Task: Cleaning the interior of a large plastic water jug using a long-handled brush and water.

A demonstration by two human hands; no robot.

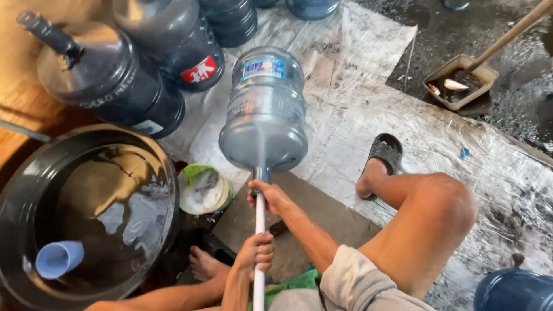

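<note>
Both my hands are closed on a white plastic rod [259, 242]: left hand [255, 251] lower, right hand [271, 197] at the neck of the clear blue water jug [265, 109]. Step in hand, I judge: scrubbing the interior. A black water-filled basin [164, 167] sits beside.

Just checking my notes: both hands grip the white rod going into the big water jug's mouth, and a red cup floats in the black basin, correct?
Not quite: the cup in the black basin is light blue, as the head view shows. The rest stands.
</note>
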